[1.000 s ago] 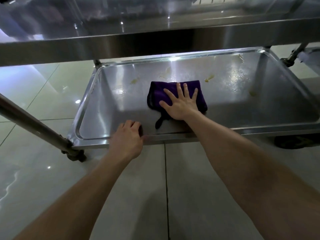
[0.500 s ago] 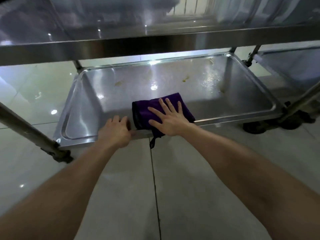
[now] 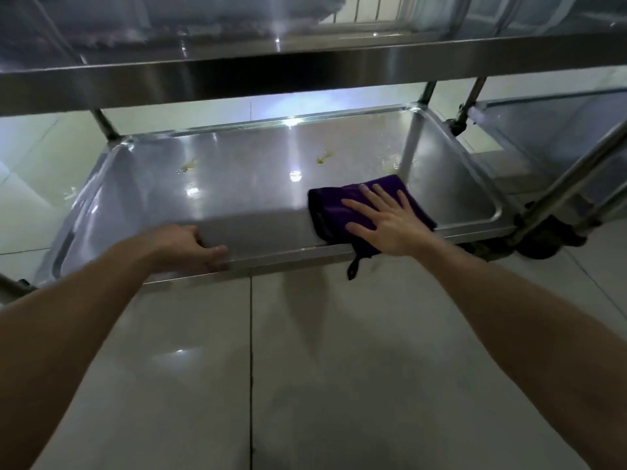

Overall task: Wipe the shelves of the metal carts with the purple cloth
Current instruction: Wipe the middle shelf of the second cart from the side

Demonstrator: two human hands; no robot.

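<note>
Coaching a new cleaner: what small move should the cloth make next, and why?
Probably push the purple cloth away toward the yellow smear just beyond it: the right hand presses it flat, the left hand grips the shelf rim, and that smear lies unwiped.

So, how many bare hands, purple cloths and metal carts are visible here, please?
Bare hands: 2 (left hand, right hand)
Folded purple cloth: 1
Shiny steel carts: 2 (near cart, second cart at right)
Total: 5

My left hand (image 3: 190, 247) curls over the shelf rim (image 3: 288, 256); my right hand (image 3: 390, 228) presses flat, fingers spread, on the purple cloth (image 3: 330, 208); both arms outstretched.
</note>
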